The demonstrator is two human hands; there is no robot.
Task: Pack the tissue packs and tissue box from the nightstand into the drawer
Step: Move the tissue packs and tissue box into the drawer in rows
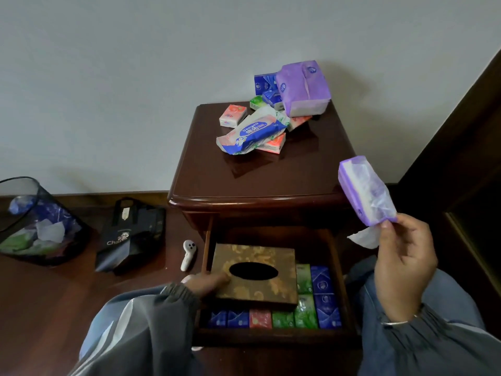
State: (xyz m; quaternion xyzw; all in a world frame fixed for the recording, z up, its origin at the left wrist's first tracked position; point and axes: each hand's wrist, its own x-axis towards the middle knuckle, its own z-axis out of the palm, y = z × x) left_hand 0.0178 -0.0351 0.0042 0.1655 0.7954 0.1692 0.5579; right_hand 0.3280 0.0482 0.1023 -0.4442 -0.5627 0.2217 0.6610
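The dark wooden nightstand [260,180] has its drawer [349,283] pulled open. Inside the drawer a brown and gold tissue box [257,291] lies tilted on rows of small blue, red and green tissue packs [322,308]. My left hand [206,283] holds the box at its left edge, thumb on top. My right hand [404,264] pinches a purple tissue pack [364,191] by its lower end, up in the air to the right of the nightstand. On the nightstand top lie a large purple pack [303,88], a blue and white wipes pack [252,134] and several small packs [233,115].
A mesh wastebasket [35,223] with crumpled paper stands on the floor at the left. Beside it lies a dark bag [130,234], and a small white object [188,255] lies near the drawer's left side. Dark furniture [466,147] rises at the right.
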